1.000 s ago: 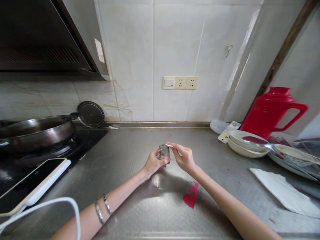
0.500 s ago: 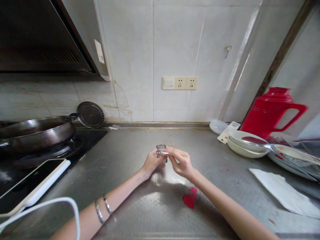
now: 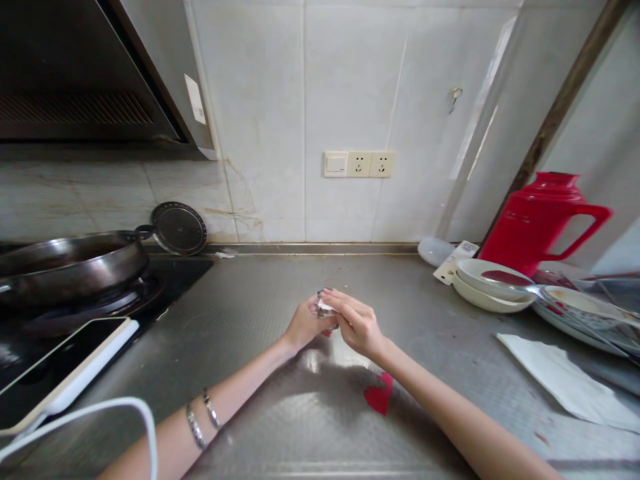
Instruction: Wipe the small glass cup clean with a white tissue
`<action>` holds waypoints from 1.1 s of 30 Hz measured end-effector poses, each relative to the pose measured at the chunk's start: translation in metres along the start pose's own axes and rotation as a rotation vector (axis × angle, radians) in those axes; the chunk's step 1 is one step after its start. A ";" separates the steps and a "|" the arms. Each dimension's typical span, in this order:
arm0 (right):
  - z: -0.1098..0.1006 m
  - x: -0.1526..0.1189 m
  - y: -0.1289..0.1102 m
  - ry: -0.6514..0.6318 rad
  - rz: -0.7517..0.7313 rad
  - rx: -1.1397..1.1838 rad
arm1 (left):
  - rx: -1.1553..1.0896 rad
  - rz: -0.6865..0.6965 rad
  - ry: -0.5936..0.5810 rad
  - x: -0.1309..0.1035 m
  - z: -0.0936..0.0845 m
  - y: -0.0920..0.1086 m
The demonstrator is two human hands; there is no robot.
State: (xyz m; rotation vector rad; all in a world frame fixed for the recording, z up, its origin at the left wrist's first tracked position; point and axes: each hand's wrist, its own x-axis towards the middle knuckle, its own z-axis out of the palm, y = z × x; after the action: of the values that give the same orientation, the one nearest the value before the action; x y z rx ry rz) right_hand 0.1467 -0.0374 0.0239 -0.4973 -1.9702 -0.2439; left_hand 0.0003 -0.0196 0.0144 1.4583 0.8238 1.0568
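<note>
Right hand (image 3: 364, 328) farther across clear object (image 3: 325, 309), well short of back ledge (image 3: 280, 249)

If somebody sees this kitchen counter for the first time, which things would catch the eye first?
Probably the bright red jug first, standing at the back right behind the white bowls. Next, near the middle, the left hand holds a small clear object, and the right hand covers part of it. Nearer the viewer, a jagged red scrap lies on the grey metal counter.
</note>
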 end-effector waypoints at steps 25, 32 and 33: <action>0.000 0.001 0.004 -0.073 0.007 -0.088 | 0.332 0.046 0.077 0.002 -0.002 -0.004; 0.000 -0.002 0.005 -0.047 -0.049 -0.091 | 0.333 0.024 0.082 0.001 -0.002 -0.002; 0.001 -0.002 0.004 -0.052 -0.062 -0.088 | 0.316 0.023 0.081 0.001 -0.002 -0.001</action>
State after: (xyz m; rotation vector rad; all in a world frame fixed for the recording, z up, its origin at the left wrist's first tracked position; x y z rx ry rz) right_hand 0.1489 -0.0337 0.0216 -0.5039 -2.0343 -0.3616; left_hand -0.0007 -0.0178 0.0132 1.6996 1.0717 1.0418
